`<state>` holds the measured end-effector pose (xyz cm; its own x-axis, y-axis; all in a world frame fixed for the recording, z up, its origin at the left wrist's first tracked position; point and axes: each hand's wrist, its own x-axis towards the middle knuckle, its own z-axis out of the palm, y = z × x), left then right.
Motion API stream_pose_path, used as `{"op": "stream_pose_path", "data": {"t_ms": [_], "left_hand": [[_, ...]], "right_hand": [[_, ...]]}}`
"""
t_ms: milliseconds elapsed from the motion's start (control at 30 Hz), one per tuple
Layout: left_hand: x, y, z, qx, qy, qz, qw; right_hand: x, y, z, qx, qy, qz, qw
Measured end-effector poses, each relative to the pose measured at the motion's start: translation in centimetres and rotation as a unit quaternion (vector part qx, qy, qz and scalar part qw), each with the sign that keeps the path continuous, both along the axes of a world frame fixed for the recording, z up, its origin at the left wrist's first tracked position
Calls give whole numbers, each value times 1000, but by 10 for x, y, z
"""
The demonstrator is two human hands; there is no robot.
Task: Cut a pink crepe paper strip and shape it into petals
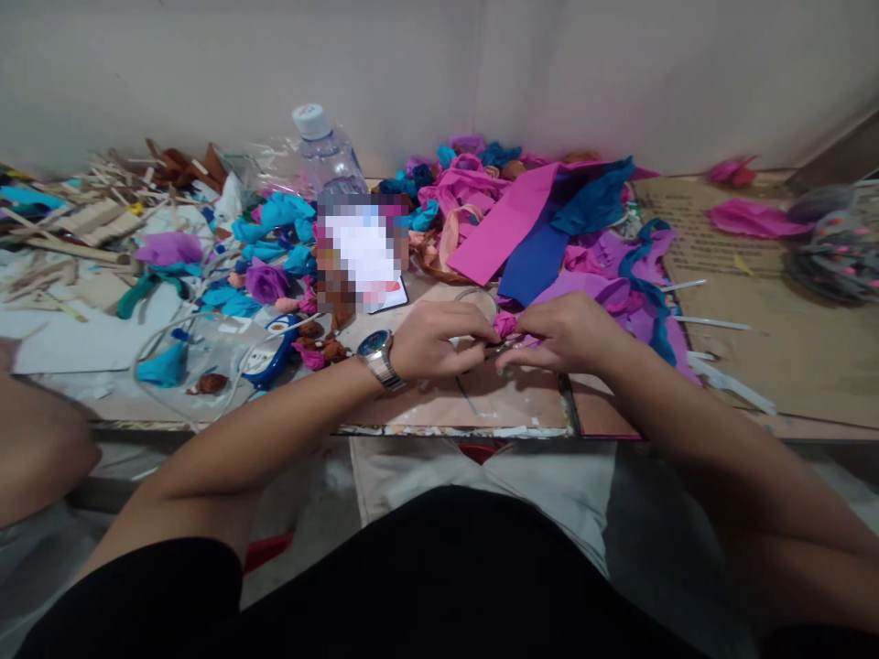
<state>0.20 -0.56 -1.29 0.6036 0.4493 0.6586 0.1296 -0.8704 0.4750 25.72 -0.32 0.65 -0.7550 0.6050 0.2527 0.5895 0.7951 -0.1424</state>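
Observation:
A small pink crepe-paper flower [504, 323] sits between my two hands, just above the table's front part. My left hand [439, 339], with a metal watch [380, 358] on its wrist, is closed in a pinch at the flower's left side and base. From the right, my right hand [567, 334] pinches the same flower, with thumb and forefinger near its base. Fingers hide most of the lower end, so any stem there is hard to make out. Behind my hands lie pink paper strips [508, 220] and a blue paper strip [536, 256].
A clear bottle [333, 160] and a lit phone [367, 256] stand among finished paper flowers [266, 279]. Wooden sticks [89, 220] are heaped at left, near another person's arm [41, 448]. Cardboard [769, 320] and a netted dark bundle [841, 243] lie at right.

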Motion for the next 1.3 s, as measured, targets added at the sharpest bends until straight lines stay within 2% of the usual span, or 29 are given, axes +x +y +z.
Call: {"op": "stream_pose_path", "data": {"t_ms": [433, 633, 733, 800, 867, 967, 1100, 1200, 1300], "left_hand": [[1, -1, 0, -14, -10, -1, 1000], [1, -3, 12, -1, -48, 17, 999], [-2, -1, 16, -38, -80, 43, 995], [-4, 2, 13, -105, -105, 53, 987], [-5, 7, 8, -199, -140, 48, 969], [-5, 13, 0, -335, -199, 35, 920], [-2, 18, 0, -459, -260, 29, 849], [0, 18, 4, -515, -270, 15, 813], [1, 16, 5, -546, -255, -1, 798]], "right_hand": [[-2, 0, 1, 7, 7, 5, 1000], [-3, 1, -4, 5, -60, -17, 998], [-7, 2, -6, -16, -84, -16, 996], [-9, 3, -8, -26, -109, -27, 993], [-9, 4, -9, -38, -127, -39, 990], [-7, 7, -10, -53, -125, -48, 990], [-4, 11, -10, -43, -88, -39, 994], [-2, 14, -11, -19, 18, -47, 999], [-2, 14, -14, -27, 192, -67, 979]]}}
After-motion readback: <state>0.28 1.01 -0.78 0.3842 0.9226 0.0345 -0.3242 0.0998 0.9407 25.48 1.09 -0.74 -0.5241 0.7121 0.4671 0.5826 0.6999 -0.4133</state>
